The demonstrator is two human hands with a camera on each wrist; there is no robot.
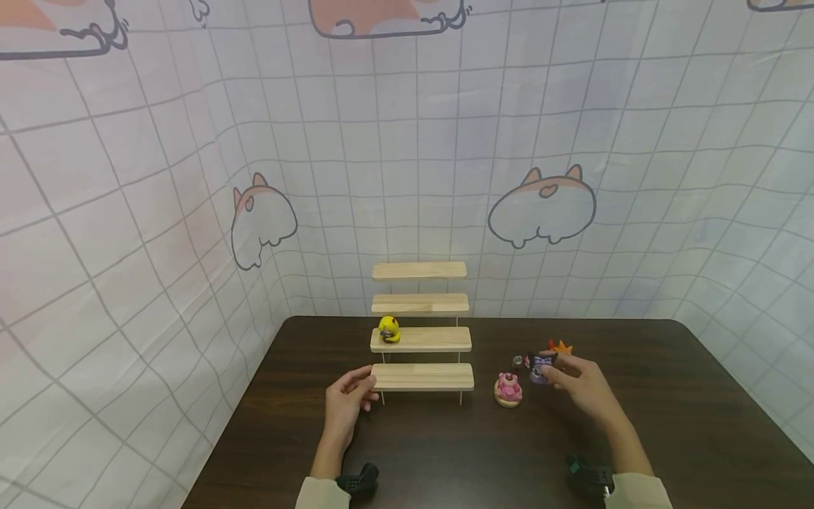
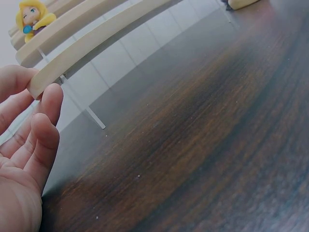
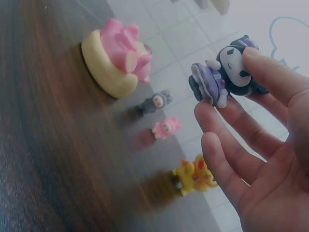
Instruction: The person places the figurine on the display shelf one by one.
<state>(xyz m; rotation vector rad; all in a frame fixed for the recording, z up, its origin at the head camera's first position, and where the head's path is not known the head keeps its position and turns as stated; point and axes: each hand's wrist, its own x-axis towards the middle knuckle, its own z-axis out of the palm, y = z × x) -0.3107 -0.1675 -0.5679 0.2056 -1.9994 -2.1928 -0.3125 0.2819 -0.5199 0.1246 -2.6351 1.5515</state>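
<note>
A stepped wooden display shelf (image 1: 422,377) stands on the dark table, its planks rising toward the back. My left hand (image 1: 346,401) holds the left end of the lowest plank, pinched between thumb and fingers in the left wrist view. A yellow-haired figurine (image 1: 389,331) sits at the left of the second plank up. To the right of the shelf, my right hand (image 1: 588,390) pinches a black-and-purple figurine (image 3: 208,81) with a white face. Its thumb lies over the figurine's head, and the figurine is off the table in the right wrist view.
A pink bear figurine (image 1: 508,387) on a cream base stands between the shelf and my right hand. Behind it are a small dark grey figurine (image 3: 157,102), a small pink one (image 3: 167,127) and a yellow-orange one (image 3: 193,176). A white grid-patterned curtain (image 1: 420,177) surrounds the table's back and sides.
</note>
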